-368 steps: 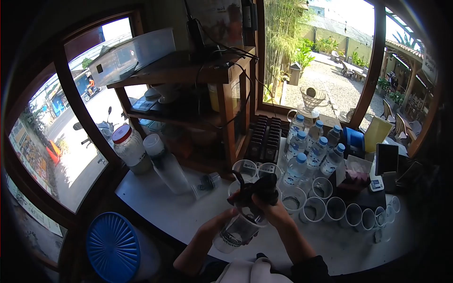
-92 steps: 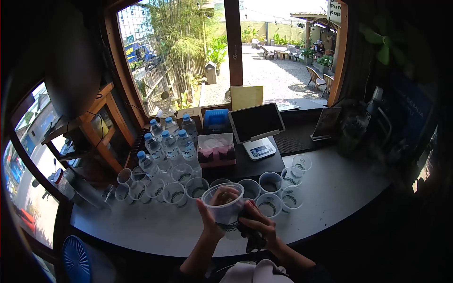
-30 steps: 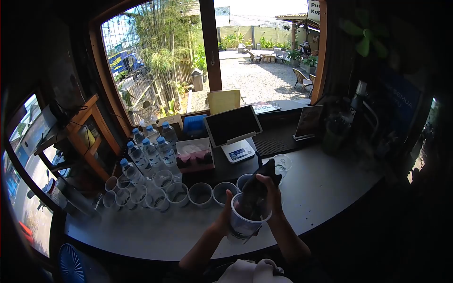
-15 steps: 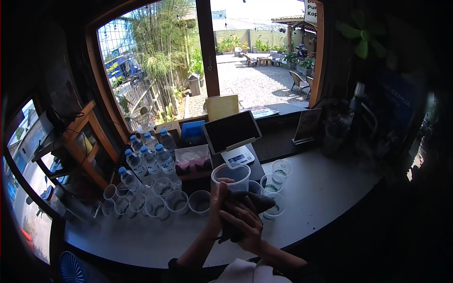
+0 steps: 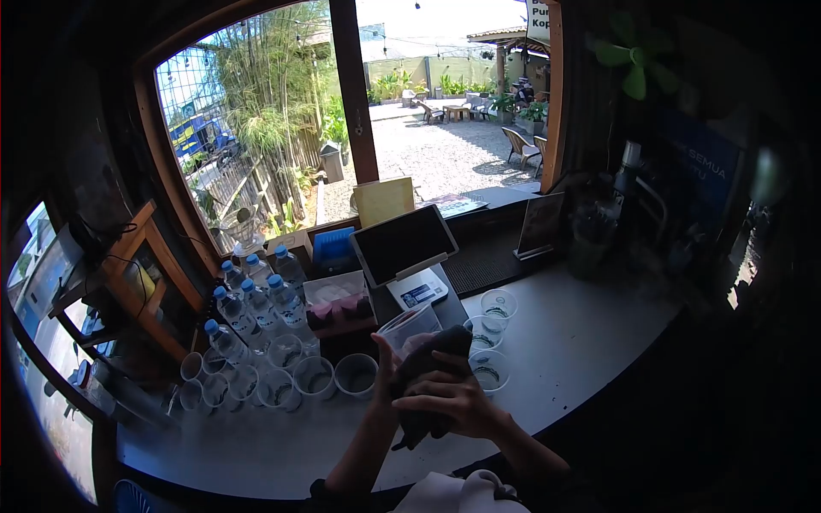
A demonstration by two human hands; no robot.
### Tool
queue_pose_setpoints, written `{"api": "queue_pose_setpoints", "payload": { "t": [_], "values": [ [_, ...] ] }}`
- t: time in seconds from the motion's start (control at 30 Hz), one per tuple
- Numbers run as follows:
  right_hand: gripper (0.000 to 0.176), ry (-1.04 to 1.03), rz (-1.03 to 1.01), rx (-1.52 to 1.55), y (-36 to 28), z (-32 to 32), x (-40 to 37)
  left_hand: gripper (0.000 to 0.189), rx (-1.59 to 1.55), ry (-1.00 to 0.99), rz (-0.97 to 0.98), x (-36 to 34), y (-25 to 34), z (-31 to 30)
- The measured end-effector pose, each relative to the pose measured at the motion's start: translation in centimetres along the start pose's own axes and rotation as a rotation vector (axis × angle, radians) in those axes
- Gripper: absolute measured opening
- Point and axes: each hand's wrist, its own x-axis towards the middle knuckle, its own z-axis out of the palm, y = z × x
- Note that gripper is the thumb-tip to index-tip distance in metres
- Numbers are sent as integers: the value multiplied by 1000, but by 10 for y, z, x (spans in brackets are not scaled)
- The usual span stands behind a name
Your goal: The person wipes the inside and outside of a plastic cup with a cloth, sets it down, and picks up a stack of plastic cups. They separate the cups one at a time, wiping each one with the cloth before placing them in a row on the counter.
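Observation:
My left hand is wrapped round a clear plastic cup, which is tilted above the counter. A dark cloth covers much of the cup's near side. My right hand presses the cloth against the cup with bent fingers. Several clear cups stand in rows to the left of my hands. More clear cups stand in a line just to the right.
Several water bottles with blue caps stand at the back left, beside a tissue box. A tablet on a stand is behind my hands. A framed sign stands near the window.
The cup in my hands has tipped further and sits lower, and the cloth has moved up over its side. The whole view has shifted slightly, with the surroundings now further left.

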Motion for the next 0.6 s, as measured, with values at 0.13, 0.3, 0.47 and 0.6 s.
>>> {"api": "queue_pose_setpoints", "payload": {
  "t": [0.13, 0.3, 0.47, 0.6],
  "values": [
    [31, 296, -7, 181, 2, -38, -24, 90, -72, 81, 138, 9, -28, -9],
    [46, 1160, 386, 662, -15, -48, -46, 96, 96, -108, 412, -2, -34, 42],
    [61, 908, 681, 467, -18, -7, -55, 89, 478, -39, 612, -2, -68, 62],
    [44, 1014, 791, 1159, -6, -12, -77, 84, 1035, -25, 777, -5, -65, 44]
  ]
}}
